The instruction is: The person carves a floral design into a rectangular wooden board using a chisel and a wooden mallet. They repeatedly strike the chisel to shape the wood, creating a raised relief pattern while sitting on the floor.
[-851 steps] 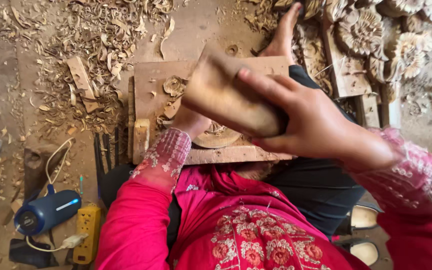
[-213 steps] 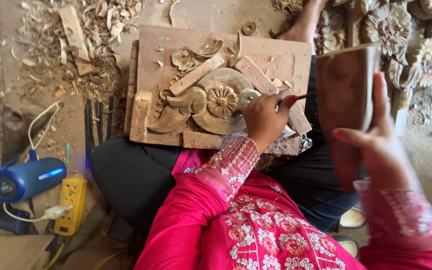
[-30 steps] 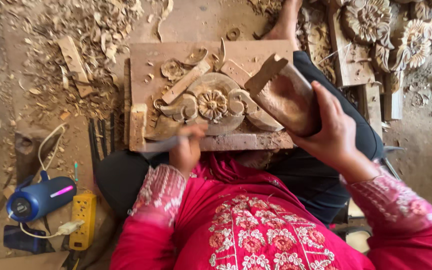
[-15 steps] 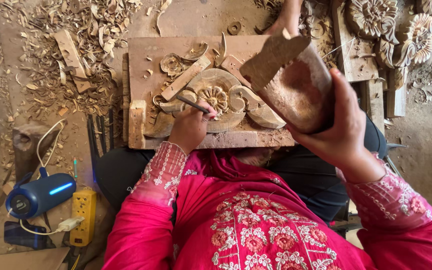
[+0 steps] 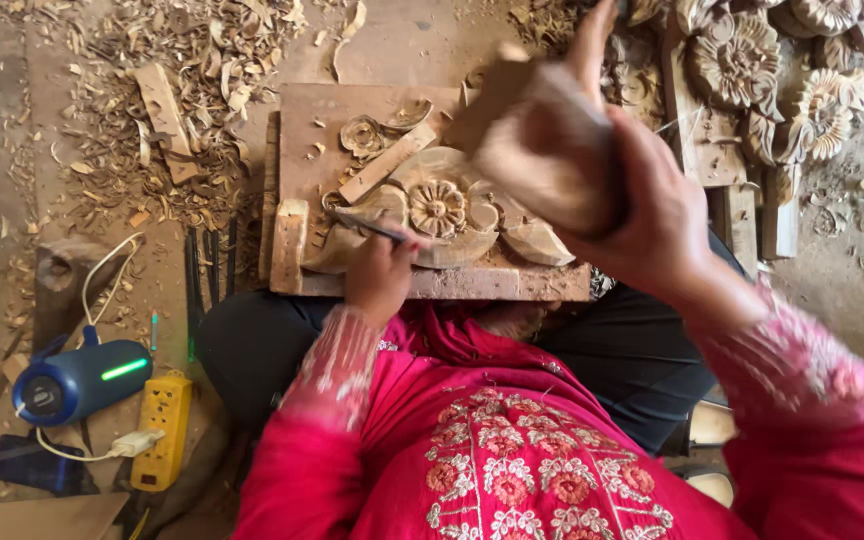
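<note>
At frame centre the left hand (image 5: 380, 275) gripped a chisel (image 5: 377, 229) whose shaft slanted up-left to lower-right toward the carved flower (image 5: 438, 206) on the board (image 5: 322, 120), while the right hand (image 5: 642, 200), upper right, clutched a blurred mallet (image 5: 537, 150) above it.

No packages, labels, signs or screens visible, only wood, tools and floor clutter

Your raised right hand (image 5: 642, 200) and its wooden mallet (image 5: 542, 150) block the board's (image 5: 322, 120) right edge from above. The left edge is hemmed by a wood block (image 5: 288, 245) and chisels (image 5: 207, 270) just beside it. The near-left corner's top, beside the scroll offcut (image 5: 362, 135), is open.
</note>
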